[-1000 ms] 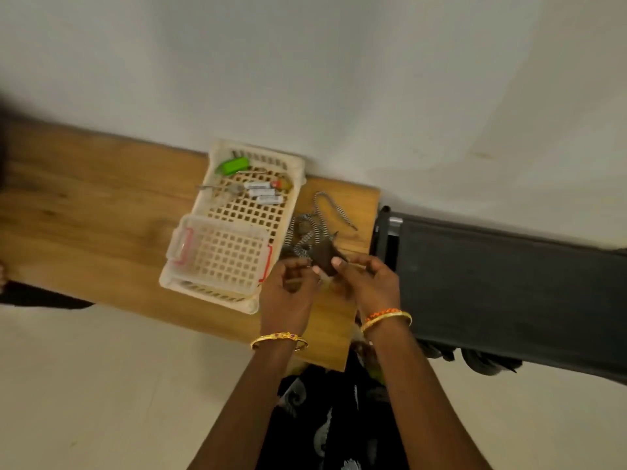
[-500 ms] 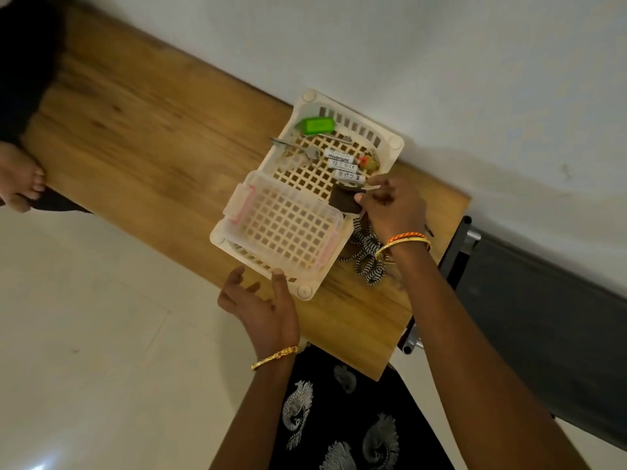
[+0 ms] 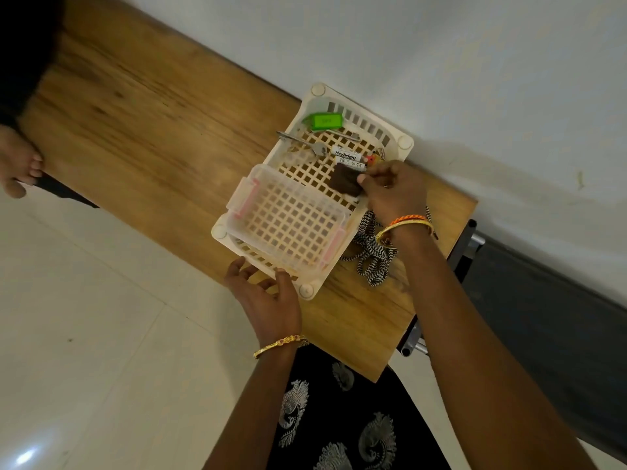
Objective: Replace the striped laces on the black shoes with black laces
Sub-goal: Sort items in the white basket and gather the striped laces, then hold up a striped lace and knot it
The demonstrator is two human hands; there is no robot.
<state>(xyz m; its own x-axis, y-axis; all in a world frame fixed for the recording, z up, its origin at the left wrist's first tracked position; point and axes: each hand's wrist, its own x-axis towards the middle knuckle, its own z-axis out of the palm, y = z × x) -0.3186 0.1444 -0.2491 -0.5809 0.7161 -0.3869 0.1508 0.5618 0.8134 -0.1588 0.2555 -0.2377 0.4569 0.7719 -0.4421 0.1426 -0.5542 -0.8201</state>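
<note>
Right hand (image 3: 393,193) reaches over the cream lattice basket (image 3: 405,144) and pinches a small dark brown piece (image 3: 345,180) between thumb and fingertips, just above the basket floor. Left hand (image 3: 271,300) is spread, fingers relaxed, thumb and fingertips touching the basket's near rim. Striped laces (image 3: 371,257) lie bunched on the wooden counter (image 3: 142,130), just beside the basket and partly under the right wrist. Inside the basket: a clear lidded box (image 3: 288,222), a green tag (image 3: 324,121), a key (image 3: 303,144) and white labelled batteries (image 3: 347,157).
</note>
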